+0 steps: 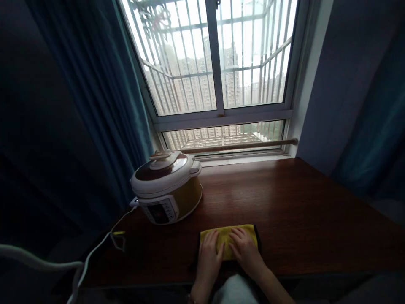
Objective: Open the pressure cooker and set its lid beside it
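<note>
A folded yellow cloth [226, 236] lies on the dark wooden table [300, 211] near its front edge. My left hand [209, 252] rests flat on the cloth's left part, fingers stretched forward. On the right part lies my right hand [244, 248], also flat with its fingers spread. Neither hand grips anything. The cloth's near edge is hidden under my hands.
A white and gold electric pressure cooker [167, 185] stands at the table's left, lid on. Its white cord [95, 251] trails off the left edge. A barred window [218, 59] sits behind, with blue curtains [104, 93] at both sides and a wooden rod [240, 145] on the sill.
</note>
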{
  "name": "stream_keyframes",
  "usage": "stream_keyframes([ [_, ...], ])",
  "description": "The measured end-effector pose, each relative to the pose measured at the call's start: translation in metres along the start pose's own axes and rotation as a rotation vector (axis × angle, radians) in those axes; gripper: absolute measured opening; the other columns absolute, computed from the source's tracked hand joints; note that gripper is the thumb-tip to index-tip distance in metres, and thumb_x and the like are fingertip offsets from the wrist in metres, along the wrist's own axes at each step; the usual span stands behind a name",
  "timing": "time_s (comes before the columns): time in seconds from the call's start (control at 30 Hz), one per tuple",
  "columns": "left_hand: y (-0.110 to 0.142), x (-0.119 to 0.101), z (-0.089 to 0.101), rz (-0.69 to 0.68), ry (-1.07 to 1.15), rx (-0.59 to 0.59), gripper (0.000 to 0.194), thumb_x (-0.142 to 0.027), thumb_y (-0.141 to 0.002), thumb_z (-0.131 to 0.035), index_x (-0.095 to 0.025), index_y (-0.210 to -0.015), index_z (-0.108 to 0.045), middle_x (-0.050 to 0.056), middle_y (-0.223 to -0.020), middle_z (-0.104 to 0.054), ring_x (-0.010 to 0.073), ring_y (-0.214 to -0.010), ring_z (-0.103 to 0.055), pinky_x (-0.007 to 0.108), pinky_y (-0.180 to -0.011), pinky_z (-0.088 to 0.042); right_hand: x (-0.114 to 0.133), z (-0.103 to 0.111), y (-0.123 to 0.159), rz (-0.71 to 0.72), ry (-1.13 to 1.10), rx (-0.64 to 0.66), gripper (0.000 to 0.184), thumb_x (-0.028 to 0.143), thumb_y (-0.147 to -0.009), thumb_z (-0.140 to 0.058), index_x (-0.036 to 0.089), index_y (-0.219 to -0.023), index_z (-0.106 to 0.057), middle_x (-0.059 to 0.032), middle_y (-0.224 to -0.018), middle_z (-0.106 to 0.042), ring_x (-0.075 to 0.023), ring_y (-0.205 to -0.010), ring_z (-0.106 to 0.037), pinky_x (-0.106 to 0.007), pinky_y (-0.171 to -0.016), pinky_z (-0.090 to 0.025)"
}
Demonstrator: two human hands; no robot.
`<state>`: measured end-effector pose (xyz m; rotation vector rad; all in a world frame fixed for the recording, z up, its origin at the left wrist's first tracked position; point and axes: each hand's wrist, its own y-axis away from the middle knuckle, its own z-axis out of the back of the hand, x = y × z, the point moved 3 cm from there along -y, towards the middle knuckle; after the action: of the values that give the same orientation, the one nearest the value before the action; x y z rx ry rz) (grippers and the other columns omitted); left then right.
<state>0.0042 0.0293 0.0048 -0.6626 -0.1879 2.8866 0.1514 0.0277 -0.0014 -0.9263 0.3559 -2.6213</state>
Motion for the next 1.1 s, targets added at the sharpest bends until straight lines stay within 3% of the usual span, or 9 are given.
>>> stream_keyframes([
  [0.1, 0.005, 0.017, -0.007, -0.011, -0.168, 0.041, 0.048, -0.031, -0.083, -0.039, -0.018, -0.130, -0.046, 0.006, -0.140, -0.039, 0.0262, -0.131, -0.031, 0.048, -0.106, -0.027, -0.014, 0.004, 0.011, -0.028, 0.083, 0.090, 0.038, 0.030, -0.085, -0.046, 0.029, -0.122, -0.055, 0.0007, -0.133, -0.049, -0.0257, -0.127, -0.035, -0.043, -0.106, -0.026],
  [0.23, 0.010, 0.010, -0.022, -0.102, -0.304, 0.042, 0.049, -0.033, -0.089, -0.032, -0.021, -0.136, -0.037, 0.005, -0.145, -0.029, 0.0258, -0.133, -0.027, 0.050, -0.106, -0.024, -0.033, 0.012, 0.020, -0.066, 0.183, 0.120, 0.042, 0.034, -0.085, -0.044, 0.034, -0.127, -0.049, 0.0036, -0.137, -0.044, -0.0254, -0.130, -0.031, -0.047, -0.107, -0.023],
  [0.43, -0.004, -0.017, -0.036, -0.164, -0.326, 0.022, 0.050, -0.038, -0.089, -0.034, -0.021, -0.135, -0.038, 0.008, -0.144, -0.030, 0.0271, -0.133, -0.027, 0.051, -0.106, -0.025, -0.058, 0.021, 0.028, -0.109, 0.257, 0.094, 0.043, 0.037, -0.085, -0.042, 0.035, -0.127, -0.048, 0.0049, -0.138, -0.042, -0.0267, -0.130, -0.029, -0.049, -0.107, -0.022],
  [0.63, -0.004, -0.019, -0.034, -0.141, -0.307, -0.073, 0.049, -0.041, -0.088, -0.037, -0.023, -0.133, -0.041, 0.010, -0.143, -0.033, 0.0270, -0.133, -0.026, 0.052, -0.106, -0.024, -0.066, 0.021, 0.034, -0.112, 0.257, 0.080, 0.043, 0.038, -0.085, -0.042, 0.037, -0.128, -0.046, 0.0058, -0.137, -0.042, -0.0253, -0.130, -0.031, -0.048, -0.107, -0.023],
  [0.73, 0.000, -0.019, -0.030, -0.126, -0.277, -0.116, 0.050, -0.041, -0.087, -0.038, -0.017, -0.131, -0.044, 0.010, -0.142, -0.036, 0.0256, -0.133, -0.027, 0.047, -0.107, -0.025, -0.064, 0.017, 0.027, -0.174, 0.208, 0.037, 0.041, 0.035, -0.080, -0.049, 0.032, -0.120, -0.055, 0.0008, -0.136, -0.044, -0.0279, -0.129, -0.032, -0.048, -0.106, -0.025],
  [0.87, 0.000, -0.019, -0.028, -0.128, -0.233, -0.125, 0.050, -0.042, -0.088, -0.038, -0.016, -0.130, -0.046, 0.010, -0.140, -0.038, 0.0247, -0.132, -0.029, 0.045, -0.107, -0.026, -0.040, 0.021, -0.019, -0.317, -0.131, -0.131, 0.034, 0.034, -0.078, -0.051, 0.016, -0.103, -0.063, -0.0136, -0.118, -0.058, -0.0285, -0.117, -0.047, -0.042, -0.100, -0.035],
  [1.0, -0.002, -0.019, -0.027, -0.124, -0.233, -0.127, 0.050, -0.040, -0.086, -0.041, -0.014, -0.128, -0.048, 0.011, -0.139, -0.041, 0.0256, -0.132, -0.030, 0.045, -0.107, -0.025, 0.027, 0.033, -0.103, -0.281, -0.633, -0.177, 0.034, 0.042, -0.080, -0.049, 0.017, -0.101, -0.058, -0.0104, -0.104, -0.063, -0.0224, -0.092, -0.061, -0.035, -0.082, -0.047],
  [1.1, -0.002, -0.021, -0.025, -0.120, -0.207, -0.090, 0.049, -0.035, -0.085, -0.041, -0.013, -0.129, -0.047, 0.011, -0.139, -0.040, 0.0259, -0.131, -0.030, 0.045, -0.108, -0.024, 0.081, 0.039, -0.168, -0.262, -0.710, -0.204, 0.037, 0.044, -0.084, -0.044, 0.014, -0.105, -0.054, -0.0096, -0.100, -0.063, -0.0210, -0.090, -0.061, -0.033, -0.078, -0.047],
])
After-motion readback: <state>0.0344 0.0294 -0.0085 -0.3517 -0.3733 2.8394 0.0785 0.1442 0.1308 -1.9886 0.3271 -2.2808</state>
